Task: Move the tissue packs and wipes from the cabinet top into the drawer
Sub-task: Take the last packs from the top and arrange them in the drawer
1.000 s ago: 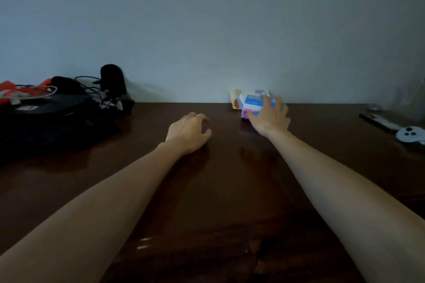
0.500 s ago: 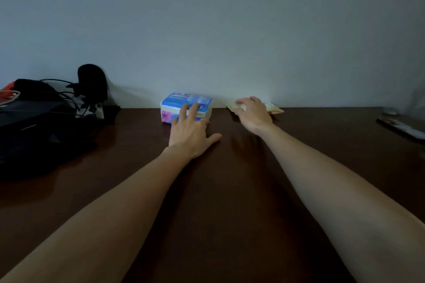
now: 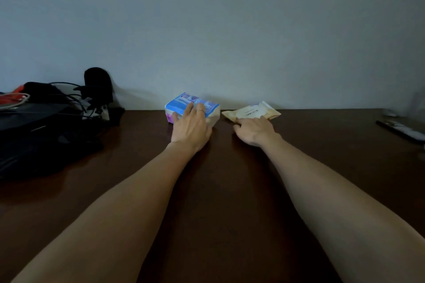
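Note:
A blue and white tissue pack (image 3: 181, 102) lies on the dark wooden cabinet top (image 3: 218, 190) close to the wall. My left hand (image 3: 190, 125) grips it from the front, fingers over its top. To its right lies a flat cream wipes pack (image 3: 251, 111), slightly tilted. My right hand (image 3: 253, 129) holds its near edge with the fingers curled onto it. No drawer is in view.
A black bag (image 3: 34, 135) with cables, a black microphone-like object (image 3: 97, 86) and red-white items (image 3: 12, 98) fill the left side. A dark flat device (image 3: 400, 129) lies at the far right edge. The wall stands just behind the packs.
My left hand closed its grip over the blue tissue pack. My right hand slid back from on top of the wipes pack to grasp its near edge. The view shifted slightly.

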Available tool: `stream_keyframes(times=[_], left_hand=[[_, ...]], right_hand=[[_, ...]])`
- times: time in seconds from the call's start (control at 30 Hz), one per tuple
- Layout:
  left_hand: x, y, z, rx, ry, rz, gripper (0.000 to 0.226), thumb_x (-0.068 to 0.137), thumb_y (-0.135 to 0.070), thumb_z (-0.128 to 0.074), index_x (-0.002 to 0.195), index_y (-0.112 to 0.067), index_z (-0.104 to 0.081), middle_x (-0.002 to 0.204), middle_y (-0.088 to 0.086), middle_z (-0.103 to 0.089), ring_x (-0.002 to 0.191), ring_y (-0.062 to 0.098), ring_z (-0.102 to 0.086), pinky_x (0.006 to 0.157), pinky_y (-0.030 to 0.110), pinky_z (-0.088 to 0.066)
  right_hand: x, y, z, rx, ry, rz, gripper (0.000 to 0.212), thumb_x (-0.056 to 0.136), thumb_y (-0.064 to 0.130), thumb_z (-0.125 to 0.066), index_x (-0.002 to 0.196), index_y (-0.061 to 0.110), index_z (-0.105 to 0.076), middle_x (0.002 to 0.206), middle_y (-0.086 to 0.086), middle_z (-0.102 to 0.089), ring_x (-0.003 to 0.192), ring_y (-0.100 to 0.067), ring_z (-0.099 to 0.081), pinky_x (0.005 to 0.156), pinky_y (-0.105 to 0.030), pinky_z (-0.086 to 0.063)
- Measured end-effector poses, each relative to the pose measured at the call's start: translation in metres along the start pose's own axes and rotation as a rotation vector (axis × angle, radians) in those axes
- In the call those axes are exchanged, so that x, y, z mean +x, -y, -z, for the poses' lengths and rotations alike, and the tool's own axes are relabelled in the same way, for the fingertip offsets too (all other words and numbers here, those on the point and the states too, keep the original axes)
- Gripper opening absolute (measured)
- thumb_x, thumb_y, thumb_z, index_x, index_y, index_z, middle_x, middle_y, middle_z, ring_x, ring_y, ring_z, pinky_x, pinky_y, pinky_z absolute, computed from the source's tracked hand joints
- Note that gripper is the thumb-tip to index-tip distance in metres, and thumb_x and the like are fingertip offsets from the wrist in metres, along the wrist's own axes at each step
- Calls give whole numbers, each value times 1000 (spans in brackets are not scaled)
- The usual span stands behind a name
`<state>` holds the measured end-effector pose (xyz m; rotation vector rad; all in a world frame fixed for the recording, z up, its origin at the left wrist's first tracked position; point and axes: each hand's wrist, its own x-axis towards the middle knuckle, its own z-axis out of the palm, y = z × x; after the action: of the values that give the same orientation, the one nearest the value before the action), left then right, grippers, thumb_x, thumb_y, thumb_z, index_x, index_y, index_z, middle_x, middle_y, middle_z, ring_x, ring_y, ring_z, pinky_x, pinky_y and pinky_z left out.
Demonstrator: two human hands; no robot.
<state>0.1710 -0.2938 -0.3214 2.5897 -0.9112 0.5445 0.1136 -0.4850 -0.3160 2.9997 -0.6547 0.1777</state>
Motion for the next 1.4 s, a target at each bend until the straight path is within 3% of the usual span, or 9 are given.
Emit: stream_keyframes(times=[0.2, 0.4, 0.57, 0.73, 0.8, 0.9, 1.07, 1.27, 1.4], left_hand=[[-41, -8, 39, -83, 33, -66, 34, 101, -12, -41, 135, -10, -44, 123, 18, -63, 103, 40, -63, 72, 42, -40], [-112, -17, 77, -156, 54, -57, 39, 100, -22, -41, 138, -15, -45, 129, 13, -61, 96, 33, -65, 74, 40, -49], [-182, -25, 112, -156, -63, -32, 30, 93, -43, -47, 117, -25, -47, 106, 5, -68, 81, 25, -63, 69, 38, -52], [-233, -34, 137, 19, -325, 71, 79, 73, -86, -43, 117, -22, -49, 113, 6, -58, 109, 27, -52, 91, 46, -43], [-237, -43, 144, 12, -111, 230, 99, 67, -93, -42, 138, -25, -40, 144, 13, -36, 133, 34, -34, 103, 57, -35], [-237, -51, 150, -139, 244, 408, 102, 69, -88, -49, 153, -35, -26, 161, 14, -11, 140, 42, -29, 106, 56, -34], [-274, -44, 170, -148, 207, 394, 115, 62, -83, -57, 155, -28, -19, 153, 12, -31, 125, 40, -49, 93, 46, -40], [-414, -56, 147, -441, -148, 290, 106, 52, -69, -62, 148, -44, -25, 156, -13, -27, 126, 21, -53, 76, 36, -43], [-513, -37, 102, -604, -143, 374, 105, 55, -62, -68, 147, -53, -18, 154, -25, -25, 124, 5, -49, 74, 34, -42]], right_hand=[[-69, 18, 10, 55, -33, 77, 46, 97, 39, -40, 140, 38, -57, 145, -12, -58, 126, -36, -54, 97, -39, -40], [-137, 29, 20, 76, -66, 106, 40, 97, 42, -47, 133, 35, -61, 131, -9, -66, 111, -31, -62, 77, -37, -46], [-208, 33, 26, 104, -193, 226, 33, 95, 44, -52, 123, 41, -69, 120, -3, -72, 105, -30, -66, 70, -33, -44], [-276, 40, 29, 542, -455, 178, 25, 71, 57, -60, 80, 36, -70, 78, 19, -67, 81, -5, -64, 59, -20, -39], [-290, 47, 32, 652, -448, 164, 30, 74, 53, -62, 101, 39, -68, 102, 17, -68, 102, -9, -62, 71, -20, -40], [-302, 60, 35, 518, -87, 231, 63, 90, 58, -54, 146, 30, -51, 152, 2, -50, 140, -22, -43, 112, -43, -33], [-337, 54, 31, 140, 52, 384, 89, 82, 71, -57, 158, 32, -34, 168, 4, -24, 155, -19, -18, 125, -50, -8], [-426, 71, -28, 419, -809, 404, 21, 93, 23, -69, 112, 20, -76, 122, 5, -73, 118, -21, -64, 97, -41, -44], [-487, 80, -103, 375, -809, 504, 18, 96, 17, -67, 111, 20, -76, 129, 6, -70, 125, -19, -60, 104, -40, -41]])
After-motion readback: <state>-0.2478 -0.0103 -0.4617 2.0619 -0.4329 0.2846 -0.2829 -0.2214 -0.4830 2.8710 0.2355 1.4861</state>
